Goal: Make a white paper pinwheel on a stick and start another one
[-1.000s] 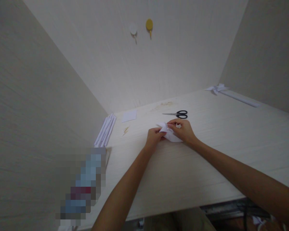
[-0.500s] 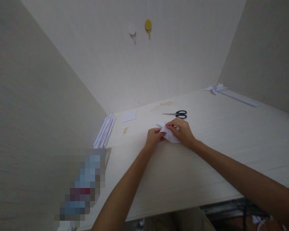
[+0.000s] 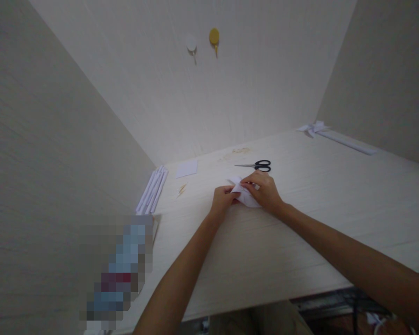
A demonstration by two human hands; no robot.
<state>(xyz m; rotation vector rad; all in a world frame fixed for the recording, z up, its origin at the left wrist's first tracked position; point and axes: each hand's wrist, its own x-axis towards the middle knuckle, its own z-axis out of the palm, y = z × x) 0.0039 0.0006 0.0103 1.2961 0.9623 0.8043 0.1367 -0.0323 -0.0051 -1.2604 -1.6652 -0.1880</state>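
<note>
A folded piece of white paper (image 3: 243,195) lies on the pale wooden table (image 3: 300,223), near its middle. My left hand (image 3: 221,199) pinches the paper's left edge. My right hand (image 3: 265,190) presses on the paper's right part with its fingers curled over it, hiding much of the sheet. Black-handled scissors (image 3: 256,165) lie just beyond my right hand, not touched.
Several folded white paper strips (image 3: 152,190) lie along the left wall, with a small white sheet (image 3: 186,168) near them. A folded paper bow on a long strip (image 3: 317,128) rests at the far right. Two round hooks (image 3: 213,36) hang on the back wall.
Both hands stay on the folded paper; my right hand's fingers have shifted slightly over it. Nothing else on the table has moved.
</note>
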